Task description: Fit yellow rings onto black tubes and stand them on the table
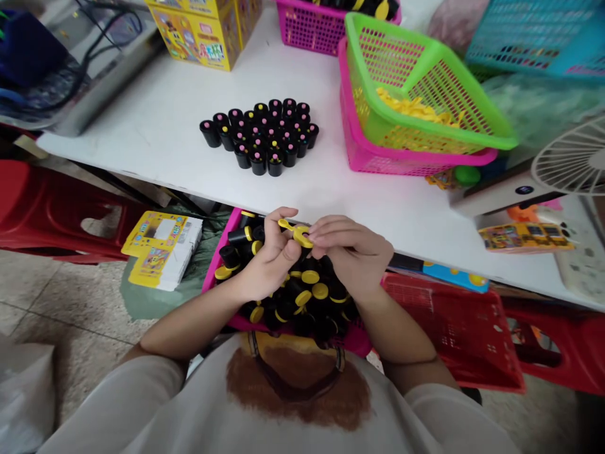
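A small yellow plastic piece (301,236) with a rounded body and a narrow arm is held up between both hands over the basket. My left hand (273,255) grips it from the left with thumb and fingers, and the narrow arm sticks out past them. At its right end, the fingertips of my right hand (354,249) are pinched together; whether they hold a further small part is hidden. Beneath the hands, a magenta basket (211,271) is full of black cylinders with yellow ends (299,293). On the table stand several black cylinders with pink or yellow tips (258,161), grouped upright.
A green basket (472,82) with yellow pieces sits in a pink basket (373,162). Yellow boxes (196,34) and another magenta basket (307,28) are at the back of the white table (165,126). A fan (576,157) stands right; red stools flank the basket.
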A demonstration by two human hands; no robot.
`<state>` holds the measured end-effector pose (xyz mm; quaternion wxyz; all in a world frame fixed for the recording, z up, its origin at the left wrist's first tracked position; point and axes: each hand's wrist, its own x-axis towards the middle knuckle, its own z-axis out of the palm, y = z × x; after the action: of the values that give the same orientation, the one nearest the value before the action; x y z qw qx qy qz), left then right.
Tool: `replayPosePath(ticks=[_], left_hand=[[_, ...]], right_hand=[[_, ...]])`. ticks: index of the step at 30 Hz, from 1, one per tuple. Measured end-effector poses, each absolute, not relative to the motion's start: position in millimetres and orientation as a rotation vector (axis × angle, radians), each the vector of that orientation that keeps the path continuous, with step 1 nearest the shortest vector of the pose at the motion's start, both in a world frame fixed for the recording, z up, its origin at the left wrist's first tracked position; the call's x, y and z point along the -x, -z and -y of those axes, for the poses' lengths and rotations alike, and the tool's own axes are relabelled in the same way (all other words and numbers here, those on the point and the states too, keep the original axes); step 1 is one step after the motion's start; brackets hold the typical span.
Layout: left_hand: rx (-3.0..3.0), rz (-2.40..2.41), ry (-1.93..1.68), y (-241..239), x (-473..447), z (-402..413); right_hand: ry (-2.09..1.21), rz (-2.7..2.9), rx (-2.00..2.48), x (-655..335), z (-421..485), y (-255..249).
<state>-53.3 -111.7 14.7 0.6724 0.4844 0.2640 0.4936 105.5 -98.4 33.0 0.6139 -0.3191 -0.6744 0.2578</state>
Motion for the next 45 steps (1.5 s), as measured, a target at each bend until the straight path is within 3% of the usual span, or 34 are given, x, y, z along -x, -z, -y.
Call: replayPosePath(ticks=[12, 22, 31, 45], left_hand=[[-0.713, -0.583, -0.947, -27.0, 52.3, 103.8], [-0.577, -0.616, -0.938, -24.4, 52.1, 105.0], [-0.815, -0.359, -0.848, -19.3, 56.6, 111.5], [-0.497, -0.311, -0.788, -18.7, 59.2, 126.9]], right_hand=[[-0.536, 1.985, 0.561, -120.4, 85.1, -29.1], [-0.402, 1.897, 0.672, -100.6, 100.6, -20.6], [-0.927, 1.935, 0.570, -111.4, 90.0, -22.3], [-0.372, 1.766, 0.552, -94.5, 105.8, -25.5]])
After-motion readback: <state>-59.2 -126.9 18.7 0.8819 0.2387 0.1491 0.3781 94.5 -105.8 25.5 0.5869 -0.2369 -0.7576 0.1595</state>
